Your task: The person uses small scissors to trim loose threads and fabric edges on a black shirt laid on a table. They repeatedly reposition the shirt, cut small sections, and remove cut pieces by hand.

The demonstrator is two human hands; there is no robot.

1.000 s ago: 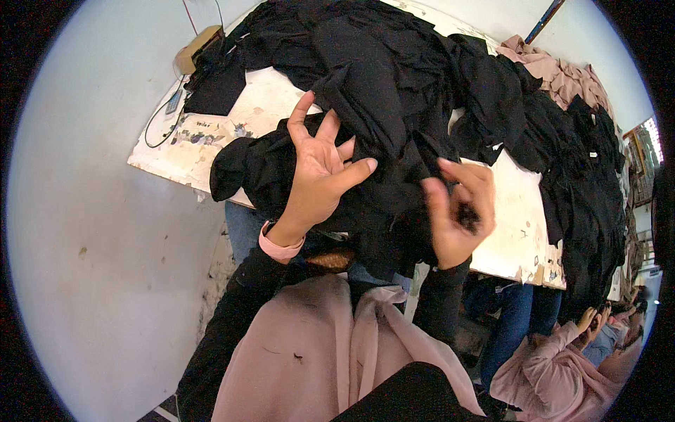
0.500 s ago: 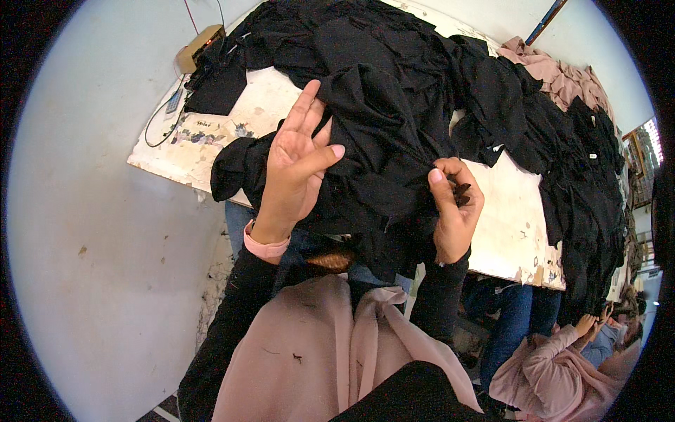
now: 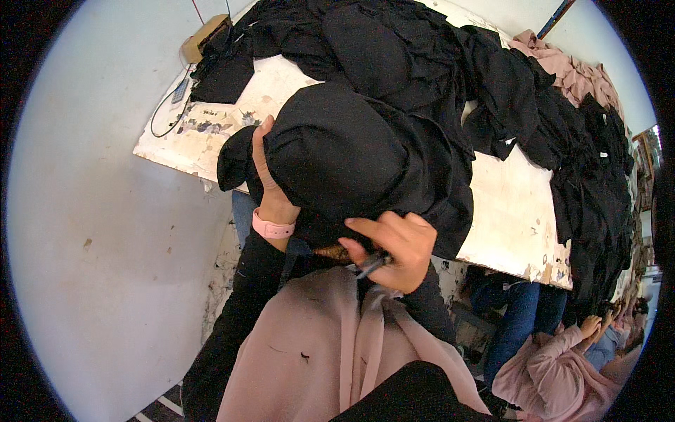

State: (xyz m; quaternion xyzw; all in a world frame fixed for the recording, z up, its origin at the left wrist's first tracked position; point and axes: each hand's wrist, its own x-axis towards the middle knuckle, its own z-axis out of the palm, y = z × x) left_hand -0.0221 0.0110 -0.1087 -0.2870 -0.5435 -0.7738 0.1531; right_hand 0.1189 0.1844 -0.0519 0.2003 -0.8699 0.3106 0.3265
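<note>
A rounded fold of black cloth [image 3: 337,148] bulges up at the near edge of the table. My left hand [image 3: 274,186], with a pink band at the wrist, holds this cloth from its left side. One digit stretches up along the cloth's edge, and the other fingers are hidden by the fabric. My right hand [image 3: 401,246] is at the cloth's near edge with curled fingers, its index finger close to the fabric. Within its grip sits a small dark tool [image 3: 373,263] that looks like thread snips, partly covered by the fingers.
More black cloth [image 3: 365,42] is heaped across the worn white table [image 3: 517,218] and hangs over its right side. Pink cloth [image 3: 562,67] lies at the back right. A tan box with a cable [image 3: 204,39] stands far left. Another person in pink [image 3: 555,366] sits at right.
The black cloth has been raised into a rounded bulge, covering most of my left hand's fingers. My right hand has moved left and nearer to me, and the dark tool shows more plainly.
</note>
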